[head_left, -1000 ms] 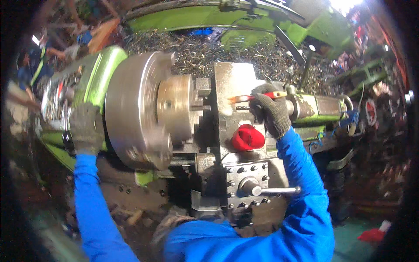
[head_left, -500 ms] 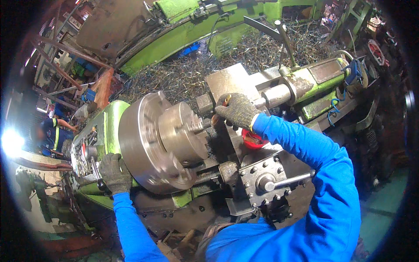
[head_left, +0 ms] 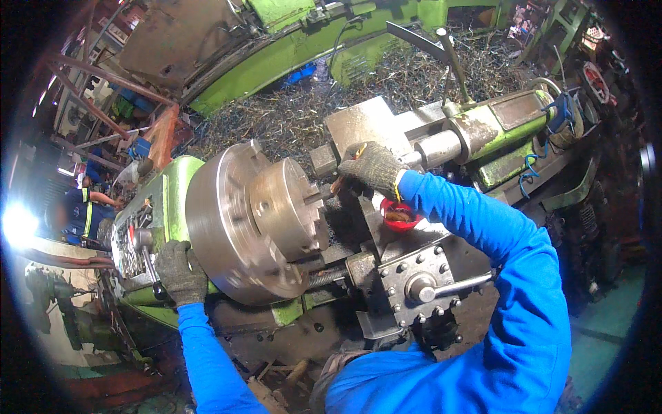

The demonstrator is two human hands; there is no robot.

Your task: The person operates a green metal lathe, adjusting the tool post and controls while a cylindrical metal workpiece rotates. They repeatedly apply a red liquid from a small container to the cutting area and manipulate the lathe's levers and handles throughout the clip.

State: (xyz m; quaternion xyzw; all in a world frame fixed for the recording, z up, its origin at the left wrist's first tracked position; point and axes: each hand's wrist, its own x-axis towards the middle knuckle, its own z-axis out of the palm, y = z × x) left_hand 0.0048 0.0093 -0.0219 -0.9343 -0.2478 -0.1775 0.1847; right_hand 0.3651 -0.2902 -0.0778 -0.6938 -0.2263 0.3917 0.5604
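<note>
- Evidently the work sits at the chuck [head_left: 217, 228]: the metal cylinder [head_left: 272, 200] stands out from its face, slotted end toward the carriage. Streaks along the chuck's lower rim suggest it is turning.
- My right hand [head_left: 372, 169], gloved, is closed on what looks like a brush [head_left: 336, 185]; most of it is hidden in my fist, its brown tip poking out just beside the stub [head_left: 318, 196] at the cylinder's end. Tip touching or just short: cannot tell.
- My left hand [head_left: 181, 272], also gloved, is at the near edge of the headstock [head_left: 178, 196], just beside the black-knobbed lever [head_left: 153, 274]. Whether the fingers grip anything, I cannot tell.
- Red cup [head_left: 400, 222], brownish inside, stands on the carriage beyond the far edge of the bolt-studded plate [head_left: 420, 288], below my right wrist.
- Good practice, as I judge it: let only the tip approach the metal, light pressure, knuckles back from the slots. Knit gloves could snag on a turning edge.
- Keep the right sleeve above the cup's rim; a low elbow could tip it.
- Left hand best kept near the lever, clear of the chuck's rim.
</note>
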